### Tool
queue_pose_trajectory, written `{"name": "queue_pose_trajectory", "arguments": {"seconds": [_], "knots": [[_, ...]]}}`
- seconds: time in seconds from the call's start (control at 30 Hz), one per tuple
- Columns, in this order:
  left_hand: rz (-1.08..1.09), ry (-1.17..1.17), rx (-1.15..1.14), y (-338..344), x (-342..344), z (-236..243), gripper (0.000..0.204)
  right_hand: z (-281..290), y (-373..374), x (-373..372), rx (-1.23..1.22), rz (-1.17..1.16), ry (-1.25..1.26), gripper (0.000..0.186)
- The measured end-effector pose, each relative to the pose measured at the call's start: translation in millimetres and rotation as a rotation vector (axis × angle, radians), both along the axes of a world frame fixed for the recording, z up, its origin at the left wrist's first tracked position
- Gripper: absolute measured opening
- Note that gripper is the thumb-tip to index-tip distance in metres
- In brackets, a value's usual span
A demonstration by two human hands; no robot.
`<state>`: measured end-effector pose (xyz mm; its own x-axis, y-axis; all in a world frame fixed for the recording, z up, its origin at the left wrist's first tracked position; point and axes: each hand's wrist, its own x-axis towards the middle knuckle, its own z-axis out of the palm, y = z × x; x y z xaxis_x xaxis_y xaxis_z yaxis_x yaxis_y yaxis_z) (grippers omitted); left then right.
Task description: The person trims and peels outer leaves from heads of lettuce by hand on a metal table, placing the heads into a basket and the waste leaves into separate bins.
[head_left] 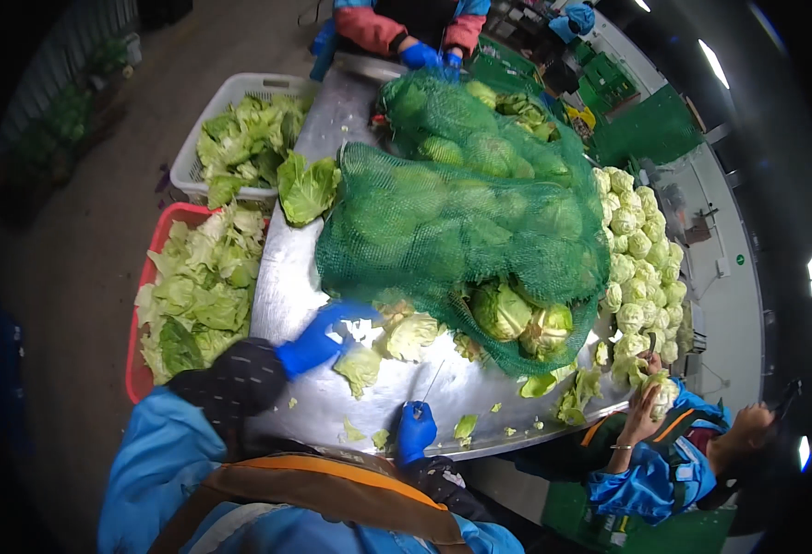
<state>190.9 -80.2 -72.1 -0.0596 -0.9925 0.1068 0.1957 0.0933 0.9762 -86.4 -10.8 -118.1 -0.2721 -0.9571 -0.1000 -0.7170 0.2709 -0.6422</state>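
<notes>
My left hand (pixel 318 342), in a blue glove, reaches over the metal table beside loose pale leaves. Its fingers are stretched out and a little blurred, and I make out nothing gripped in them. A trimmed-looking cabbage piece (pixel 410 337) and a loose cabbage leaf (pixel 359 367) lie close to its fingertips. Near the table's front edge, my gloved right hand (pixel 416 430) is closed around a knife (pixel 434 379), its thin blade pointing up and away. Beyond both hands lies a green mesh sack (pixel 461 226) full of cabbages. Two cabbages (pixel 501 311) show at its near right end.
At left stand a red crate (pixel 138 355) and a white crate (pixel 180 171), both heaped with leaves. Trimmed cabbages (pixel 641 249) are piled at right. One co-worker (pixel 650 462) holds a cabbage at right; another's gloved hands (pixel 429 57) are at the far end.
</notes>
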Motion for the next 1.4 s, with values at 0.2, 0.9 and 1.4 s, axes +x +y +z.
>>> {"name": "queue_pose_trajectory", "arguments": {"seconds": [0.2, 0.9, 1.4], "knots": [[-0.358, -0.658, -0.266, -83, -166, 47, 0.038, 41, -5, -45, 0.285, -0.027, -1.079, 0.018], [0.056, -1.243, 0.044, -281, -88, -32, 0.093, -31, -8, -240, -0.375, -0.178, -0.67, 0.014], [0.161, -1.005, -0.185, 19, -154, 52, 0.076, 85, -46, -140, -0.001, 0.072, -0.774, 0.033]]}}
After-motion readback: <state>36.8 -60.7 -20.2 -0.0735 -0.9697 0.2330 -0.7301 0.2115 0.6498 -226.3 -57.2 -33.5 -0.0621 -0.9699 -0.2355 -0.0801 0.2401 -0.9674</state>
